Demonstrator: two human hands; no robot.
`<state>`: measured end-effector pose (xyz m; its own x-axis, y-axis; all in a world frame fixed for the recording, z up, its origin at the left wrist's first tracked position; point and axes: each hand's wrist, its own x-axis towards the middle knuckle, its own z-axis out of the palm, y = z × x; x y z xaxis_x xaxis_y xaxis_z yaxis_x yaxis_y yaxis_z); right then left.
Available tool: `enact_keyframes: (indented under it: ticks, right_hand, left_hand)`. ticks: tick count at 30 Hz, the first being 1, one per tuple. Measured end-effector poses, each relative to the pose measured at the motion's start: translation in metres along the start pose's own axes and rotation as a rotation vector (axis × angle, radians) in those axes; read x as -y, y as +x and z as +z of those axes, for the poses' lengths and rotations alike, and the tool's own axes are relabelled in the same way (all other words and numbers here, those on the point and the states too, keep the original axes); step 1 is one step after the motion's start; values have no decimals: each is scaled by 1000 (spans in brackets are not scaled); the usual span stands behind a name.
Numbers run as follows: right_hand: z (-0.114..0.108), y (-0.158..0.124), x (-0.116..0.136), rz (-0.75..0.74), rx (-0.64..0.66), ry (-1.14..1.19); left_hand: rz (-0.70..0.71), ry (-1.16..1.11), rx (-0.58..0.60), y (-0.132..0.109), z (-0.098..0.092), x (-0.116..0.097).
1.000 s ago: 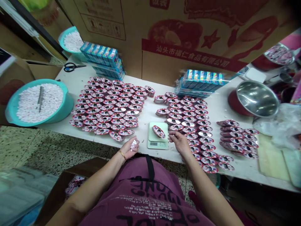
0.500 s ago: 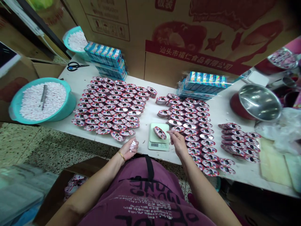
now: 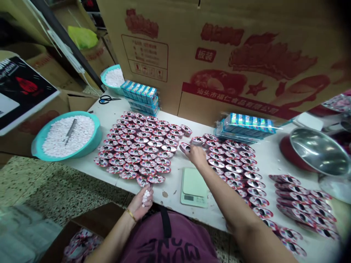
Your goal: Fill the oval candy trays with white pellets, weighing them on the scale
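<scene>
My left hand (image 3: 142,203) is cupped at the table's front edge and holds a small heap of white candies (image 3: 146,195). My right hand (image 3: 195,153) reaches forward past the pale green scale (image 3: 194,186), whose pan is bare, and its fingers pinch an oval red foil tin (image 3: 185,147) at the near end of the right group of tins (image 3: 233,166). A large block of the same tins (image 3: 139,149) lies to the left.
A teal basin of white candies (image 3: 67,137) with a metal scoop stands at the left, a second one (image 3: 113,77) further back. Scissors (image 3: 108,99), blue box stacks (image 3: 142,95) (image 3: 246,126), a steel bowl (image 3: 318,150) and a cardboard wall ring the table.
The tin that sat on the scale is gone from it. My right hand has moved forward from the scale to the tins behind it. The camera has shifted down and left.
</scene>
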<state>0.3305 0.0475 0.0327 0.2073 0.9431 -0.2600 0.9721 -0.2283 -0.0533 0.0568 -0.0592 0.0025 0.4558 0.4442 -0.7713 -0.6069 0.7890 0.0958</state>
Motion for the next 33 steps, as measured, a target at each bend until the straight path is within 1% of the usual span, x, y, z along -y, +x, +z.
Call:
enact_keyframes:
  ticks: [3, 6, 9, 12, 14, 16, 18, 21, 24, 27, 29, 30, 31, 33]
  right_hand:
    - [2, 39, 12, 13, 55, -6]
    - [8, 58, 10, 1, 59, -7]
    - [9, 64, -10, 24, 38, -27]
    - [7, 68, -35, 74, 38, -79]
    - [7, 71, -47, 83, 51, -101]
    - [9, 74, -51, 76, 53, -110]
    - [11, 74, -49, 70, 52, -118]
    - [10, 70, -45, 64, 53, -121]
    - [-1, 62, -48, 64, 42, -110]
    - [-20, 40, -57, 44, -35, -102]
    - [-27, 12, -63, -20, -109, -108]
    - [-27, -6, -65, -65, -129, -114]
    - [-24, -25, -65, -114, -117, -117]
    - [-10, -63, -61, -198, -15, -114]
  left_hand:
    - [41, -41, -44, -7, -14, -9]
    - [73, -52, -96, -12, -24, -16]
    - [79, -59, -132, -13, -27, -21]
    - [60, -57, -156, -12, -23, -22]
    - [41, -53, -145, -10, -20, -20]
    - [22, -47, -118, -8, -18, -18]
    - [17, -36, -101, -6, -16, -15]
    - [25, -8, -107, -3, -11, -13]
    - [11, 9, -88, -3, -1, -11]
    - [-25, -21, 14, -6, 9, -8]
    - [-57, -40, 73, -6, 16, -4]
    - [-74, -40, 88, -6, 19, -2]
    - [-95, -36, 100, -4, 22, 1]
    - [-138, -26, 117, 1, 28, 8]
